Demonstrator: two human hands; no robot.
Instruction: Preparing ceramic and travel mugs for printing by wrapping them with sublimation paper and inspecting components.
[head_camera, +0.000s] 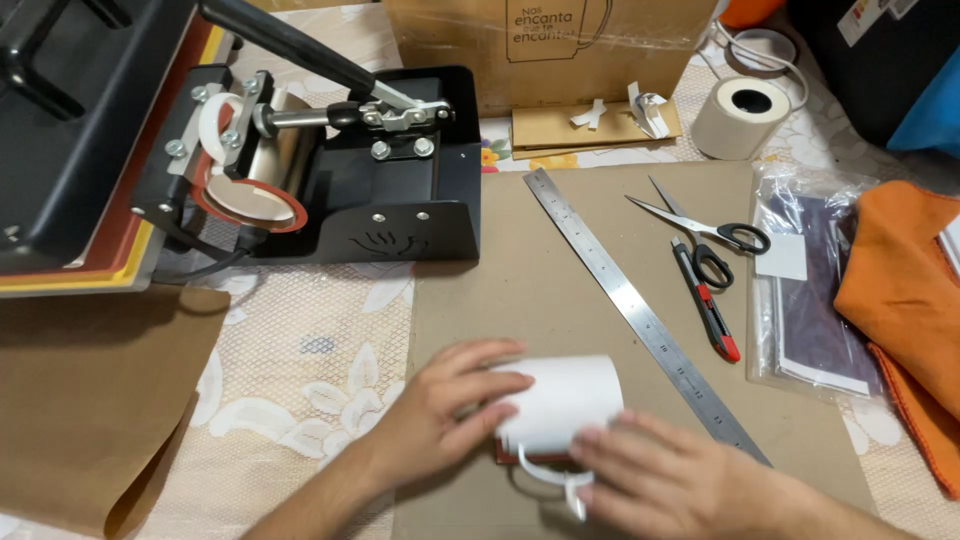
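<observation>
A white mug lies on its side on a brown cardboard sheet, wrapped in white paper, with its handle pointing toward me. My left hand presses on the mug's left side, fingers over the paper. From the lower right, my right hand covers the mug's near right edge, fingers flat on the paper. A reddish-brown edge shows under the mug between the hands.
A black mug heat press with a long lever stands at back left. A steel ruler, scissors and a red utility knife lie right of the mug. Tape roll, cardboard box, plastic sleeve and orange cloth sit beyond.
</observation>
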